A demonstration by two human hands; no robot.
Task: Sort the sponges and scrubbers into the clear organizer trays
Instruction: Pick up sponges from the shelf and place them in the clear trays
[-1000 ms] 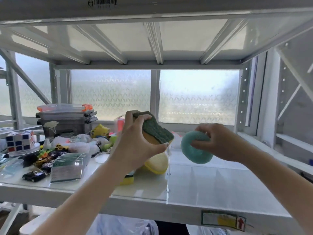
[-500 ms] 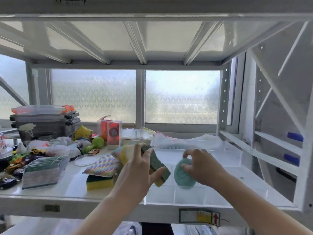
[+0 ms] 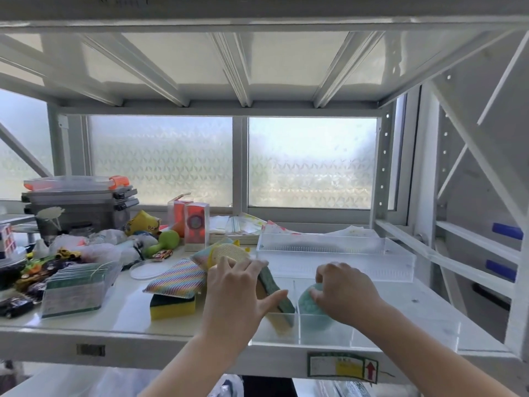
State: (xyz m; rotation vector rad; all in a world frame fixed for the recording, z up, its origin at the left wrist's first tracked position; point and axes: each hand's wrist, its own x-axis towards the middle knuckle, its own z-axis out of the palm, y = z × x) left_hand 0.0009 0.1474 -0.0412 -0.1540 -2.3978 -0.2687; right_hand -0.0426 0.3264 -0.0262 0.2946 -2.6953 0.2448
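Note:
My left hand (image 3: pixel 236 293) grips a green-and-yellow sponge (image 3: pixel 274 292) and holds it on edge in the leftmost front compartment of the near clear organizer tray (image 3: pixel 372 336). My right hand (image 3: pixel 345 290) holds a round teal scrubber (image 3: pixel 310 303) down in the compartment just to the right, across a clear divider. More sponges lie to the left on the shelf: a yellow-and-dark-green sponge (image 3: pixel 173 305), a rainbow-striped pad (image 3: pixel 177 277) on top of it, and a yellow mesh scrubber (image 3: pixel 229 252) behind my left hand.
A second clear tray (image 3: pixel 337 250) stands behind the near one. Left of the sponges are a clear box of cards (image 3: pixel 77 285), toy cars (image 3: pixel 34 277), plastic bags, a stack of grey lidded bins (image 3: pixel 80 202) and orange boxes (image 3: pixel 196 224). A shelf post (image 3: pixel 515 310) rises at right.
Both hands have come down from mid-air to the near tray. The green sponge and the teal scrubber now sit inside neighbouring compartments, still held. My view has shifted right.

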